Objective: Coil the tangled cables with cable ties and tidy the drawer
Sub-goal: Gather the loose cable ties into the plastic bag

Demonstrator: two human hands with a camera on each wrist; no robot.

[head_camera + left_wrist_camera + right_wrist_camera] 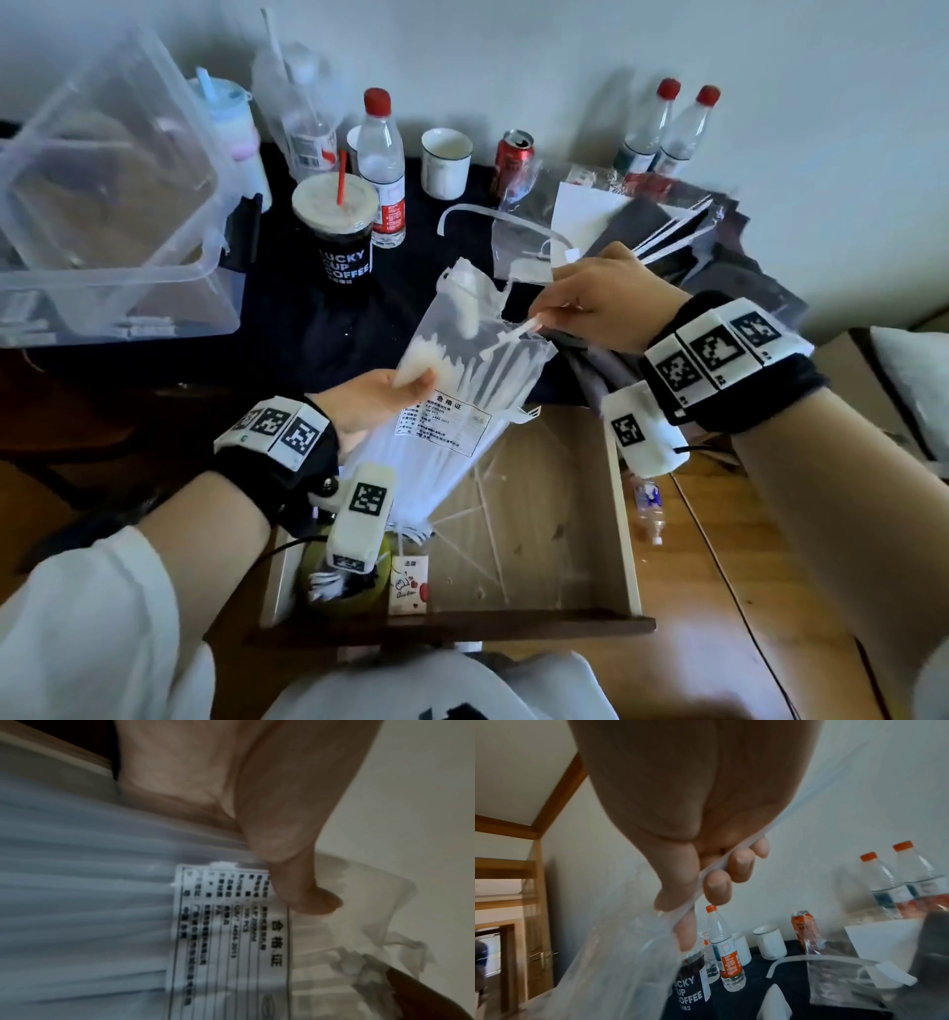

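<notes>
A clear plastic bag of white cable ties with a printed label is held up over the open wooden drawer. My left hand grips the bag at its left side, thumb pressed near the label. My right hand pinches one white cable tie at the bag's torn mouth; in the right wrist view the tie runs between thumb and fingers. Several loose ties lie on the drawer floor. No cables are visible.
On the dark cloth stand a coffee cup, water bottles, a white mug, a red can, a clear storage bin and plastic bags with papers. A green container and small card sit in the drawer's front left.
</notes>
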